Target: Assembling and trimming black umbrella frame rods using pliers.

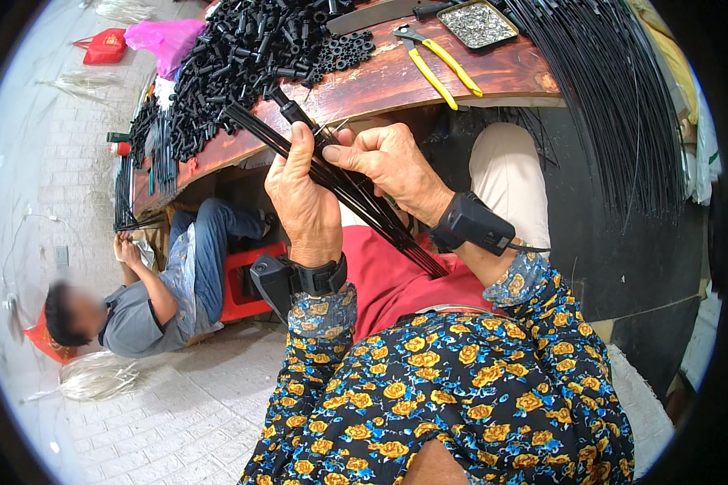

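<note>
Black cables (370, 208) slant above the lap (384, 283); I see the left hand (303, 194) wrapped round them and the right hand (396, 162) pinching near their upper ends, though what, I cannot tell. Beyond, the worktop (376, 81) carries heaped black fittings (234, 69), yellow-handled pliers (453, 69) and a metal-filled tray (492, 43).

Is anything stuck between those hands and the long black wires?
Nothing that I can see. The left hand is right on the black wires, and the right hand's fingertips are up against them too. The yellow-handled pliers lie apart on the table.
</note>
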`<state>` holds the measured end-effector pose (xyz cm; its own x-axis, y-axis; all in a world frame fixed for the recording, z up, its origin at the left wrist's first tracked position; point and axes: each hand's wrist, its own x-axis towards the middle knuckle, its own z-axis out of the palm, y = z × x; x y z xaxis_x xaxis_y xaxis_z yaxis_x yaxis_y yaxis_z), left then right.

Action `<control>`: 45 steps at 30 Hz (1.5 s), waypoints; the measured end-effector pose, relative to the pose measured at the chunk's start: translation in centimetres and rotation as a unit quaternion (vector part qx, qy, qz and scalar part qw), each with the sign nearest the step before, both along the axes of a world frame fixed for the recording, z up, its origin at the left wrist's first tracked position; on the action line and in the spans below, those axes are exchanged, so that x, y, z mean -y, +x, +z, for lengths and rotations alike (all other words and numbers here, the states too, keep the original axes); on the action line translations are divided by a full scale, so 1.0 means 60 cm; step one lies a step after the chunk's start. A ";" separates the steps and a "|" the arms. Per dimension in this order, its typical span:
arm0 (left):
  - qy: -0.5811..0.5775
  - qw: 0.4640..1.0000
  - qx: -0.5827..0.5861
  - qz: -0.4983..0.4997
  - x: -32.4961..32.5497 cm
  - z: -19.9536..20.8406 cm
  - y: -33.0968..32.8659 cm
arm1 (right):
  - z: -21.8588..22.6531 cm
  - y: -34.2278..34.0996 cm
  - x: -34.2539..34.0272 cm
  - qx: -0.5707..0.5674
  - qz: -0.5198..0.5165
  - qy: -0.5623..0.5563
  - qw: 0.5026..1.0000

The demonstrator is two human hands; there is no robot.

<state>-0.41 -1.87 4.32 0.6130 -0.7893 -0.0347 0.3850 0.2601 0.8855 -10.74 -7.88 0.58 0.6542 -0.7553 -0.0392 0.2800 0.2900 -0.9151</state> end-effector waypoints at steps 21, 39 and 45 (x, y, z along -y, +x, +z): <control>0.018 0.995 0.093 0.021 -0.017 0.009 -0.003 | 0.010 0.005 -0.014 -0.032 -0.072 -0.100 0.992; -0.075 0.995 0.056 0.038 -0.040 -0.001 0.005 | 0.028 0.015 -0.027 0.004 0.032 0.038 0.999; -0.065 0.996 0.035 0.048 -0.059 -0.003 0.009 | 0.023 0.039 -0.057 0.037 0.009 -0.003 0.999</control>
<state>0.11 1.66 4.16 0.6837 -0.7214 0.1098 0.2906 0.4072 0.8658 -8.41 -4.46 1.95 0.6693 -0.7429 0.0145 0.3409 0.2897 -0.8943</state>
